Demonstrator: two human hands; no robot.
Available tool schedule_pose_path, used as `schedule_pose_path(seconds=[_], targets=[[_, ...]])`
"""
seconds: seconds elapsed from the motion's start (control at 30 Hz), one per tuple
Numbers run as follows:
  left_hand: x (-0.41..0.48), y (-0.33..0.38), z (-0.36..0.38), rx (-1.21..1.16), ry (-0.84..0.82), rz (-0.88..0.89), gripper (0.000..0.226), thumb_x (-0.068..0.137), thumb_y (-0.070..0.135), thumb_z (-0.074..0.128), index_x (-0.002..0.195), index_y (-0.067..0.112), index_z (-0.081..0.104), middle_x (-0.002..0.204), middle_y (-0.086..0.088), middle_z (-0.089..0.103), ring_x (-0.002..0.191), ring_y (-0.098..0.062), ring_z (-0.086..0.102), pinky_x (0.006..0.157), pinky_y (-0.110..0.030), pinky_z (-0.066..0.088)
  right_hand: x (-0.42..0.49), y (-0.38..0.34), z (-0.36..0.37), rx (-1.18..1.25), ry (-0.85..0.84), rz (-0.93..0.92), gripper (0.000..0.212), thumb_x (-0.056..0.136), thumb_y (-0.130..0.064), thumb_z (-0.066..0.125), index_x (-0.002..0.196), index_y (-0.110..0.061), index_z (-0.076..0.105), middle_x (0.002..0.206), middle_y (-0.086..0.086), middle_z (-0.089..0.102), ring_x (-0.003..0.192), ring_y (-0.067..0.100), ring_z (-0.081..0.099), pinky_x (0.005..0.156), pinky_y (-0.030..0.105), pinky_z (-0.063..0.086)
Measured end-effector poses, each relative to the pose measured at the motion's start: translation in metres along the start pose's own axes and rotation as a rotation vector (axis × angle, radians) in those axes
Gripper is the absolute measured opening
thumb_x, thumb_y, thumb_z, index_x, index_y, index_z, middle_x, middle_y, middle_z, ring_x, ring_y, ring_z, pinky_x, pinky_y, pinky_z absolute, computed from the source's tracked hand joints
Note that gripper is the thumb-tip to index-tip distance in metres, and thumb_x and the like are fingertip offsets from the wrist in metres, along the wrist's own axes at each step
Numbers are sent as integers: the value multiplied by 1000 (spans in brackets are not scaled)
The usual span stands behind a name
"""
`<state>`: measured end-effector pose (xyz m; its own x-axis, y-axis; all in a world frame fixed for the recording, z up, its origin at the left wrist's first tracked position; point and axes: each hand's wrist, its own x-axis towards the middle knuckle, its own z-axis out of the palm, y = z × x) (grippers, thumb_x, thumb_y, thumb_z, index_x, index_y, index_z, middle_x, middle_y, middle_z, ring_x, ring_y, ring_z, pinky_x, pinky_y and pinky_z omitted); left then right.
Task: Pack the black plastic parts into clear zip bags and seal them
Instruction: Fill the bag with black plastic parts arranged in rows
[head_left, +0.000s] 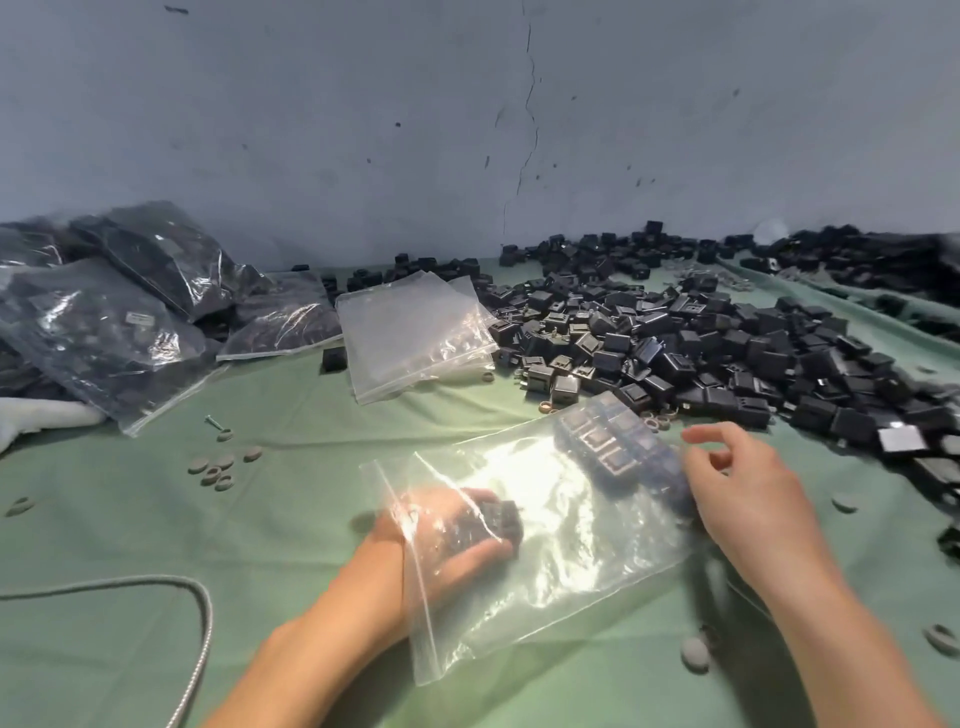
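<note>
The left hand (457, 540) is inserted in the clear zip bag (545, 535), closed around black plastic parts (493, 525). The bag's far end is steadied by the right hand (748, 493), fingers loosely curled, nothing gripped.

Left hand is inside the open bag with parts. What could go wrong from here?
1. The left hand holds black parts inside the open zip bag; pulling out may drag parts back through the mouth.
2. The row of parts at the bag's far end could tumble if the right hand shifts the film.
3. Small grey discs on the green cloth might get swept in.
</note>
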<state>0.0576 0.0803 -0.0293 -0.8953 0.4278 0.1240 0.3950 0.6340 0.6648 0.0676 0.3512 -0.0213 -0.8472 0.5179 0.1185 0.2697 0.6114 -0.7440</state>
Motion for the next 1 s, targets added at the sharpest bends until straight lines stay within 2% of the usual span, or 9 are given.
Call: schedule_pose_path(seconds=[0.07,0.13,0.2,0.27,0.4,0.6,0.8,0.9,1.0], targets=[[14,5,9,61,-116,68,15,93,34,63,99,46,55,83,25,52,86,8,49,77,3,35,3,5,0,-114,-31,8,21,97,-37,47,113,-38,61,109,-1,64,89,23,61,74,36,45],[22,10,13,-12,-160,46,22,95,28,61,106,43,50,90,24,52,84,12,52,81,3,38,7,9,-1,-170,-56,-8,22,97,-37,47,113,-40,63,109,-1,64,91,23,60,74,35,44],[29,7,19,-137,-259,24,31,95,17,63,123,23,52,105,6,67,93,-1,65,90,-19,52,9,10,-3,-185,-86,-21,22,98,-36,47,111,-42,64,109,-2,61,95,22,58,75,35,41],[34,8,16,-117,-325,26,45,94,16,65,133,17,44,111,-7,67,100,-18,66,95,-38,53,11,11,-5,-198,-124,-25,21,98,-37,49,111,-44,64,107,-4,59,100,20,56,77,35,41],[45,14,15,-123,-261,57,32,84,44,65,112,29,60,92,5,67,80,-8,65,77,-32,57,21,15,-12,-208,-195,-27,18,98,-39,53,112,-43,63,105,-7,64,90,13,60,72,32,42],[57,31,36,-409,-314,-71,24,89,24,68,109,32,57,88,16,72,76,4,68,65,-13,51,38,19,-20,-194,-326,24,14,96,-51,56,109,-46,58,97,-15,61,81,1,57,71,28,43],[68,45,52,-498,-342,-92,18,86,35,69,97,44,56,95,4,73,85,-12,71,71,-25,54,52,23,-23,-167,-397,15,14,94,-52,61,100,-40,65,84,-13,65,55,-2,57,52,22,37],[76,46,58,-494,-350,-108,17,88,28,68,100,33,56,96,0,74,91,-25,72,87,-46,58,56,23,-24,-156,-418,13,12,93,-50,63,93,-39,65,78,-10,65,43,-7,53,48,20,35],[82,47,61,-458,-355,-93,16,90,23,67,100,27,55,94,-1,73,87,-28,71,78,-36,59,59,24,-26,-119,-441,27,13,91,-50,66,92,-37,66,76,-9,67,42,-4,53,46,18,34]])
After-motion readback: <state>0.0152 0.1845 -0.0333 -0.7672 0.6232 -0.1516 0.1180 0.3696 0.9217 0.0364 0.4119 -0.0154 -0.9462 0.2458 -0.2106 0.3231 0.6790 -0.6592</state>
